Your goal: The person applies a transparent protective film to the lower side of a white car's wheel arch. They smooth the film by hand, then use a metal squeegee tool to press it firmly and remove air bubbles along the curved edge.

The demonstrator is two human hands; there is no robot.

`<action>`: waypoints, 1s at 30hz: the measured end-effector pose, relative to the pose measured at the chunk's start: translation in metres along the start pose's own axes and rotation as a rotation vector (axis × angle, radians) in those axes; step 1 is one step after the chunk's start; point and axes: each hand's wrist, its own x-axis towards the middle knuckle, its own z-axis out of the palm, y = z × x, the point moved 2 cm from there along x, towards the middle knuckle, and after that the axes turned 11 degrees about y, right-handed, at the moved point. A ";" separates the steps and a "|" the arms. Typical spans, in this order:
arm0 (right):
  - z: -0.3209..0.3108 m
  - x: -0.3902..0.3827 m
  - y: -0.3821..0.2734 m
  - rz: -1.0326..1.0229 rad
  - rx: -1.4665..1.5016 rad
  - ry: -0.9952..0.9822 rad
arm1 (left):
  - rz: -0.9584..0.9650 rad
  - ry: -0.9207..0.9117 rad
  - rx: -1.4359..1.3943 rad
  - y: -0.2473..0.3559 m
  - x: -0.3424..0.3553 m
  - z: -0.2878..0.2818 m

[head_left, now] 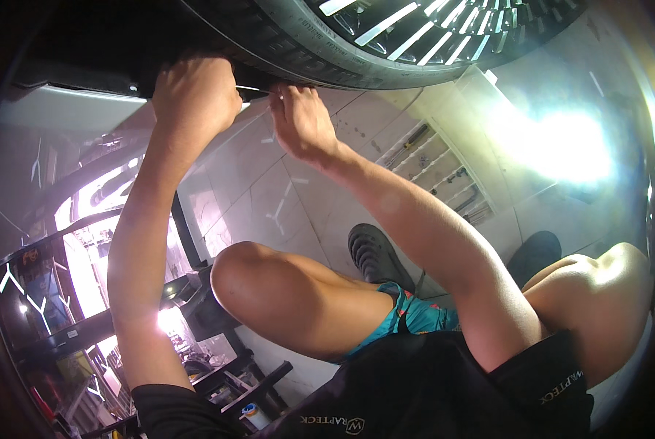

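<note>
My left hand (194, 95) is raised at the dark lower edge of a car body panel (100, 104) beside a black tyre (291, 51), its fingers curled with the back of the hand toward me. My right hand (302, 121) is just to the right under the tyre, fingers bent and pinched. A thin pale strip or cord (248, 88) runs between the two hands. What exactly my fingertips grip is mostly hidden. Above is a wheel (444, 29) with a spoked black and silver face.
A tray of hand tools (430, 168) lies on the tiled floor (283, 205), near a glaring light (562, 146). My bent legs and dark clogs are below. At left, the glossy panel reflects light and stands near dark shelving with assorted items (218, 380).
</note>
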 end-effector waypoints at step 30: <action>-0.035 -0.040 -0.061 0.357 0.478 0.186 | -0.010 0.024 -0.107 -0.005 0.000 0.002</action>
